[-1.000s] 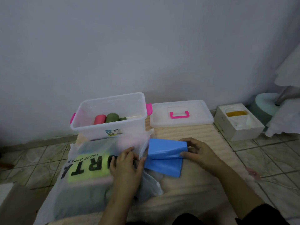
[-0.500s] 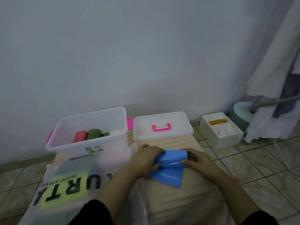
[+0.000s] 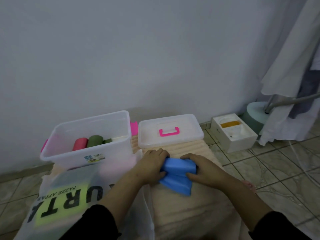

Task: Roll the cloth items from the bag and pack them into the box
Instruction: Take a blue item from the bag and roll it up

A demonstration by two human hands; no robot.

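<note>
Your left hand [image 3: 152, 163] and right hand [image 3: 200, 168] are both gripping a folded blue cloth [image 3: 178, 174] at lower centre of the frame, on a beige ribbed mat [image 3: 190, 213]. Since half a second ago, your hands are sitting closer together, bunching it. Tiled floor [image 3: 277, 170] and a grey wall [image 3: 138, 58] are surrounding you.
</note>
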